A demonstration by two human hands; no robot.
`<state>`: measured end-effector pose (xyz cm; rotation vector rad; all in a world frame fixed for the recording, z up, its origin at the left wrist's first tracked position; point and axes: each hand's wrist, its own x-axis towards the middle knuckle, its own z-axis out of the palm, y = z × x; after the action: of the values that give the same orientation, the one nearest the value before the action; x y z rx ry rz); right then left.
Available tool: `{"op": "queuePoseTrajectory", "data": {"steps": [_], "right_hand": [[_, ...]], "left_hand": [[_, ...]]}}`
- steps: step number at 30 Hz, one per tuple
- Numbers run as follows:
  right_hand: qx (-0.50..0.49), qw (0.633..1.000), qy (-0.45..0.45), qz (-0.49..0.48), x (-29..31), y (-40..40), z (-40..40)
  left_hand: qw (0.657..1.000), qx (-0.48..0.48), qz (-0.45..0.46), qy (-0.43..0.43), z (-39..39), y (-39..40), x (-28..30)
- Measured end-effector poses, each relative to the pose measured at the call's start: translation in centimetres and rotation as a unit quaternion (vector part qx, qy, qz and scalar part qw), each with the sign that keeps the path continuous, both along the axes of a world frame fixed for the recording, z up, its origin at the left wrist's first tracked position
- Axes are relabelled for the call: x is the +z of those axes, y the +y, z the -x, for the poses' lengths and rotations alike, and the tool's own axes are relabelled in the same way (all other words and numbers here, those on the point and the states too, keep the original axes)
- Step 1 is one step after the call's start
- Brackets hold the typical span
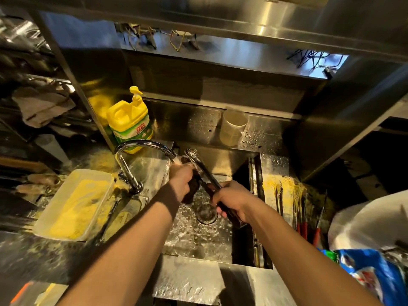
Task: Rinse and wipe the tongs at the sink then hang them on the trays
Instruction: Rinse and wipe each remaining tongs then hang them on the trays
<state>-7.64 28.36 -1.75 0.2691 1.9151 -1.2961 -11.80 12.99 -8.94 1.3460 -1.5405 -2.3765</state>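
Metal tongs (pixel 198 162) slant over the steel sink (pixel 198 237), their perforated tips up beside the faucet spout (pixel 152 145). My right hand (pixel 231 200) grips the tongs' dark handle end low over the drain. My left hand (pixel 182 181) holds a dark scrubbing pad (pixel 192 188) against the tongs' arms just below the spout. Water covers the sink floor around the drain (pixel 206 214).
A yellow dish-soap pump bottle (pixel 129 121) stands behind the faucet. A plastic tray (pixel 75 204) of yellow crumbs lies left of the sink. More tongs (pixel 287 199) with red handles lie on the right counter, beside a white bag (pixel 371 221). A clear cup (pixel 233 127) stands at the back.
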Motion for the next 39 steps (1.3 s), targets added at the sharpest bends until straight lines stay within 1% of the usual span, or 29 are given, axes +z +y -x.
{"op": "queuePoseTrajectory", "data": {"steps": [3, 7, 10, 13, 16, 17, 19, 20, 21, 22, 23, 25, 26, 27, 28, 29, 30, 31, 34, 36, 37, 38, 39], "right_hand": [[-0.002, 1.0, 0.0, -0.004, 0.0, -0.6, 0.0], [-0.004, 1.0, -0.005, -0.009, -0.4, -0.6, -0.4], [0.004, 1.0, -0.01, -0.014, -0.3, 0.1, -0.3], [0.028, 0.999, -0.014, -0.037, 0.0, 1.3, 0.0], [0.055, 0.996, -0.021, -0.061, 0.7, 3.5, 0.4], [0.062, 0.995, -0.015, -0.079, 0.9, 4.2, 0.7], [0.072, 0.988, 0.032, -0.133, 1.0, 5.1, 1.3], [0.093, 0.977, 0.08, -0.177, 0.9, 5.2, 1.6], [0.124, 0.954, 0.139, -0.234, 0.8, 5.3, 1.9], [0.158, 0.921, 0.199, -0.296, 0.7, 5.2, 2.0], [0.188, 0.879, 0.251, -0.36, 0.5, 5.1, 2.0], [0.214, 0.8, 0.321, -0.46, -0.1, 4.9, 1.5], [0.216, 0.772, 0.349, -0.486, -0.3, 4.9, 1.2], [0.216, 0.755, 0.369, -0.497, -0.5, 4.9, 1.0], [0.215, 0.75, 0.38, -0.497, -0.7, 4.8, 0.8], [0.209, 0.756, 0.38, -0.49, -0.7, 4.8, 0.5], [0.199, 0.774, 0.375, -0.469, -0.6, 4.7, 0.4], [0.179, 0.802, 0.364, -0.438, -0.3, 4.7, 0.2], [0.105, 0.89, 0.326, -0.3, 0.7, 4.7, -0.6], [0.029, 0.944, 0.255, -0.208, 1.4, 5.0, -1.4], [-0.014, 0.964, 0.21, -0.165, 1.7, 5.2, -2.0], [-0.052, 0.974, 0.177, -0.13, 1.9, 5.7, -2.6], [-0.079, 0.977, 0.163, -0.109, 2.2, 6.2, -3.2]], "left_hand": [[0.999, -0.043, -0.026, -0.013, -0.3, 0.9, -0.3], [0.999, -0.006, 0.017, -0.033, 0.5, -0.2, -0.6], [0.999, -0.01, 0.031, -0.032, 0.6, -0.4, -0.6], [0.997, -0.023, 0.063, -0.028, 0.9, -0.5, -1.5], [0.992, 0.008, 0.12, -0.033, 0.7, -1.0, -1.5], [0.989, 0.021, 0.141, -0.046, 0.5, -1.3, -1.7], [0.989, 0.016, 0.13, -0.061, -0.7, -1.3, -2.2], [0.992, 0.008, 0.117, -0.053, -1.5, -1.0, -2.3], [0.993, 0.0, 0.113, -0.044, -2.1, -0.7, -2.6], [0.993, -0.01, 0.11, -0.042, -2.7, -0.2, -2.7], [0.994, -0.02, 0.099, -0.036, -3.1, 0.1, -2.9], [0.995, -0.056, 0.079, -0.027, -3.9, 0.5, -2.8], [0.992, -0.083, 0.087, -0.026, -4.2, 0.5, -2.7], [0.99, -0.107, 0.094, -0.017, -4.4, 0.4, -2.7], [0.987, -0.129, 0.095, -0.004, -4.6, 0.3, -2.6], [0.984, -0.151, 0.096, 0.009, -4.8, 0.2, -2.4], [0.98, -0.171, 0.101, 0.019, -5.1, 0.3, -2.2], [0.975, -0.193, 0.112, 0.026, -5.2, 0.4, -1.9], [0.959, -0.246, 0.136, 0.043, -5.1, 0.8, -1.5], [0.949, -0.277, 0.139, 0.053, -4.9, 1.4, -1.1], [0.945, -0.291, 0.139, 0.053, -4.9, 1.9, -0.8], [0.942, -0.303, 0.132, 0.057, -4.9, 2.5, -0.5], [0.94, -0.313, 0.121, 0.063, -4.9, 3.3, -0.2]]}}
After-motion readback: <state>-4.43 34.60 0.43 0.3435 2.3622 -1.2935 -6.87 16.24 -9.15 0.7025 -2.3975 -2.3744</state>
